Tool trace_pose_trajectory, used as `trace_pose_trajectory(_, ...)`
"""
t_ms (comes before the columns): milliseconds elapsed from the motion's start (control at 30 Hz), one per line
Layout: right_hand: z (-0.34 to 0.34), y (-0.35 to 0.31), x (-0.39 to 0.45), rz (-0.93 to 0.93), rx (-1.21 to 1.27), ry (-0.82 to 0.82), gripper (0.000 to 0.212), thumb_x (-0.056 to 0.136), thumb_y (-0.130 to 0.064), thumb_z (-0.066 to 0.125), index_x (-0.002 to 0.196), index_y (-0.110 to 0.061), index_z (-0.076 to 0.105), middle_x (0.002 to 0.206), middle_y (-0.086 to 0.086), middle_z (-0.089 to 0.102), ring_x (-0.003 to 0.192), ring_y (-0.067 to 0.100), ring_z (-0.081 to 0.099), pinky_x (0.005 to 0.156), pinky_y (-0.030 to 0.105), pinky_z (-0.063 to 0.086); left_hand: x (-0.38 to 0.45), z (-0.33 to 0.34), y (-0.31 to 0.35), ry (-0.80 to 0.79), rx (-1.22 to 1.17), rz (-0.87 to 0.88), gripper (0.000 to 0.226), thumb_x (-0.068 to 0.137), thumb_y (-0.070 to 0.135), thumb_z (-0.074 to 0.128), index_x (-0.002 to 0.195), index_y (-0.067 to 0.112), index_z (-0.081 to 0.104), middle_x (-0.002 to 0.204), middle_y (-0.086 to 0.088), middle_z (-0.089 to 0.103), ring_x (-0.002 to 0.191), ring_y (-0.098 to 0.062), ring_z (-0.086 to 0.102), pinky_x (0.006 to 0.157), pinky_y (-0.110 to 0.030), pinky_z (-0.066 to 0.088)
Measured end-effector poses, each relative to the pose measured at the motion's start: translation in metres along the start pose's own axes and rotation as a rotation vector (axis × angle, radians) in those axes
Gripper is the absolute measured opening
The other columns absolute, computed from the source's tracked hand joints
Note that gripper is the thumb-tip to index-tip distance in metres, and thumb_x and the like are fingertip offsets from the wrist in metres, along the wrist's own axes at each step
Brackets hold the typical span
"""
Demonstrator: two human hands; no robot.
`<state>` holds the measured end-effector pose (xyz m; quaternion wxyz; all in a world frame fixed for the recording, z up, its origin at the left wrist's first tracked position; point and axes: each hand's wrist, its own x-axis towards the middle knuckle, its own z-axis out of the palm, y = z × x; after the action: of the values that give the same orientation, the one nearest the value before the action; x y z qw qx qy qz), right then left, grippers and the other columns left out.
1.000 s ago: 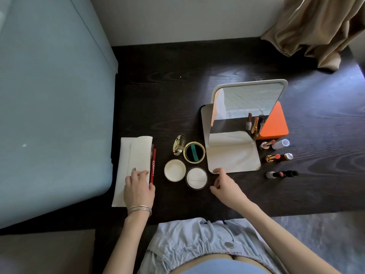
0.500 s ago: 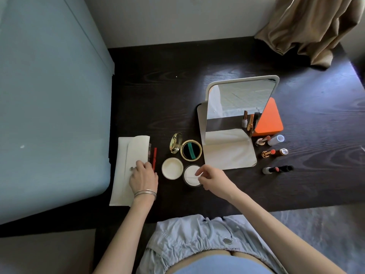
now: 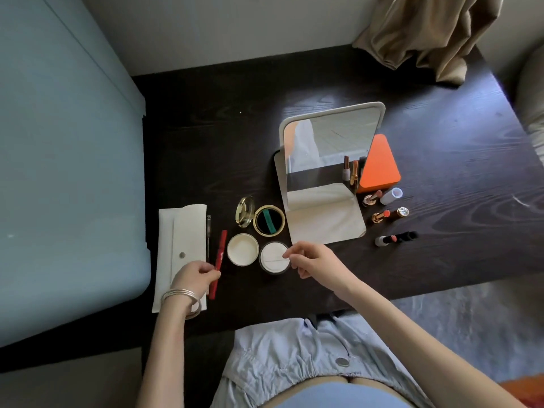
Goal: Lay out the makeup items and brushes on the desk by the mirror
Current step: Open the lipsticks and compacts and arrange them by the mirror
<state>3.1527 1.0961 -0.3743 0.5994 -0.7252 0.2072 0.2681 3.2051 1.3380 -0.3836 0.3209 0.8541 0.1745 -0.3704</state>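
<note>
Standing mirror with cream frame and flat cream base [image 3: 326,225] sits mid-desk on the dark wood-grain desk [image 3: 441,142], tilted back toward the person; the layout is organised around it.

Right of the base: three uncapped lipsticks in a column, each lying on its side with its cap beside it: pink-capped one [image 3: 372,198], gold one [image 3: 381,215], black one [image 3: 388,239]. Judged: bullets left exposed so shades read at a glance. Orange triangular case [image 3: 379,163] stands behind them, touching the mirror's right edge.

Left of the base: open gold-rimmed compact with dark well and green strip [image 3: 268,219], lid upright. In front of it, a round cream lid [image 3: 243,249] and a round jar holding a white puff [image 3: 274,257], just beside each other.

Right hand [image 3: 315,259]: thumb and forefinger pinched at the puff's right edge, other fingers loosely curled. Whether it actually holds the puff's ribbon cannot be told.

Left hand [image 3: 194,275]: fingers curled, pinching the red pencil [image 3: 217,263], which lies just right of a thin clear-barrelled pen [image 3: 208,237]. The hand lies over the flat white snap-button pouch [image 3: 181,248], probably the source of the pencils.

Judgement: pouch contents being set out in a parallel row; brushes not yet visible.
</note>
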Motion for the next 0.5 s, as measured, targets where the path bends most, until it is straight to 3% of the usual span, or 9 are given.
trace_pose_trajectory(67,-0.004,0.001,-0.005,-0.001,0.054,-0.010,0.018,0.096,-0.021,0.052,0.106,-0.014,0.065,0.074,-0.003,0.057,0.063,0.005,0.052,0.063,0.016,0.049,-0.019,0.007,0.018,-0.165,0.074,0.071,0.008,0.088,0.012,0.060,0.096,0.011,0.063,0.095,-0.007,0.067,0.093,-0.021,0.065,0.089,-0.040,0.053)
trace_pose_trajectory(167,-0.012,0.003,-0.016,-0.001,0.205,-0.056,0.023,0.097,-0.028,0.050,0.111,-0.014,0.063,0.072,-0.004,0.052,0.062,0.005,0.048,0.063,0.019,0.046,-0.040,0.038,0.060,-0.343,0.015,0.180,0.006,0.089,0.006,0.057,0.093,0.008,0.054,0.085,-0.006,0.066,0.072,-0.011,0.066,0.065,-0.024,0.052)
trace_pose_trajectory(333,-0.044,0.010,-0.024,-0.072,0.316,0.109,0.016,0.096,-0.022,0.052,0.094,-0.008,0.060,0.065,0.000,0.052,0.059,0.010,0.046,0.058,0.022,0.038,-0.054,0.096,0.121,-0.455,0.017,0.344,0.019,0.092,0.002,0.039,0.107,0.011,0.047,0.081,0.000,0.060,0.067,-0.011,0.054,0.064,-0.023,0.049)
trace_pose_trajectory(400,-0.060,0.014,-0.025,-0.067,0.402,0.176,0.013,0.096,-0.019,0.053,0.090,-0.008,0.057,0.069,0.007,0.051,0.062,0.015,0.045,0.060,0.027,0.037,-0.056,0.113,0.129,-0.492,0.043,0.340,0.019,0.090,0.001,0.037,0.098,0.014,0.048,0.073,0.002,0.056,0.061,-0.011,0.047,0.059,-0.024,0.042)
trace_pose_trajectory(500,-0.077,0.020,-0.027,-0.078,0.385,0.219,0.018,0.095,-0.016,0.053,0.078,-0.012,0.051,0.058,-0.002,0.045,0.052,0.009,0.041,0.054,0.024,0.035,-0.064,0.133,0.137,-0.493,-0.008,0.329,0.011,0.094,0.012,0.040,0.092,0.017,0.050,0.071,0.005,0.054,0.059,-0.008,0.043,0.055,-0.024,0.035)
